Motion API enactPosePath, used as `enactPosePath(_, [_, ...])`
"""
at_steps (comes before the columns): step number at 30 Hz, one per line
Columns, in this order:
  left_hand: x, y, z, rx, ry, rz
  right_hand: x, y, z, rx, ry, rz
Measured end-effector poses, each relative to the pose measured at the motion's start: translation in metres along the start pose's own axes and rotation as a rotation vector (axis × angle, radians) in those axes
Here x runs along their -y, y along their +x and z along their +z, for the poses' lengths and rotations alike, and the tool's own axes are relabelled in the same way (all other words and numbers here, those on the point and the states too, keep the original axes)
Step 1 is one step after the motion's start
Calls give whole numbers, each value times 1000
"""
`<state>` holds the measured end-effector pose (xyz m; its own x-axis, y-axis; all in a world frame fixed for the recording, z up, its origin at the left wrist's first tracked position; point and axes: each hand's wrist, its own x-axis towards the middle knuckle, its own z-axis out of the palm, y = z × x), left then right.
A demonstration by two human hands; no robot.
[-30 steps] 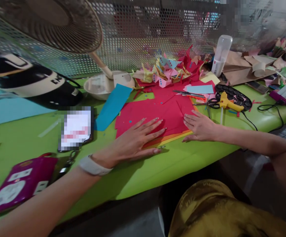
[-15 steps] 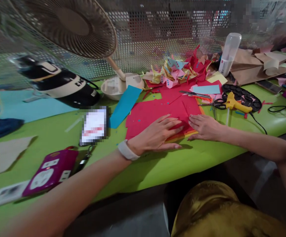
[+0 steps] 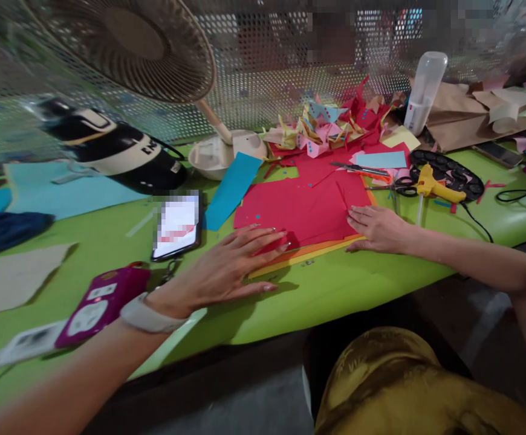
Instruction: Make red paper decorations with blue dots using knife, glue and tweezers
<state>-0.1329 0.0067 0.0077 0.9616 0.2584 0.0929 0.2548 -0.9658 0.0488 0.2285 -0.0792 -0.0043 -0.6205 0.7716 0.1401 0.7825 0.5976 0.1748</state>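
Observation:
A stack of red paper sheets (image 3: 303,208) with orange and yellow sheets under it lies on the green table (image 3: 335,290). My left hand (image 3: 220,269) hovers low over the stack's near left corner, fingers stretched out and apart, holding nothing. My right hand (image 3: 376,228) lies flat on the stack's right edge, fingers extended. A white band is on my left wrist.
A phone (image 3: 178,225) and a purple power strip (image 3: 102,299) lie left of my left hand. A blue paper strip (image 3: 231,188), fan base (image 3: 220,154), black bottle (image 3: 118,151), scissors (image 3: 390,188), yellow glue gun (image 3: 435,188), paper scraps (image 3: 326,130) and a white bottle (image 3: 424,90) crowd the far side.
My left hand has slid back left and toward me, off the middle of the red sheets to their near left corner. My right hand stays on the right edge.

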Motion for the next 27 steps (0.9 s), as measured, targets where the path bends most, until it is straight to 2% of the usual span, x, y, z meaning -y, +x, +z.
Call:
enactPosePath(4, [4,-9,-2,-56,-47,-16,-1,0,0,12,24,20])
enactPosePath(8, [0,10,-6,-179,-54,-24,0,0,-4,15,88,42])
enactPosePath(11, [-10,45,-4,-94,-60,-4,2,0,-9,2,88,58])
enactPosePath(13, [-17,68,0,3,-66,-18,1,0,-14,-9,92,72])
enactPosePath(15, [-21,85,3,43,-75,-54,-4,1,-20,-33,116,102])
enactPosePath(17, [-20,94,5,40,-87,-131,-16,3,-27,-67,150,176])
enactPosePath(21, [-13,95,7,-21,-120,-261,-55,13,-39,-79,204,433])
enactPosePath(24, [-12,97,8,-50,-128,-292,-82,23,-42,-56,213,590])
enactPosePath(27, [-18,107,7,-81,-124,-301,-101,34,-39,-42,139,653])
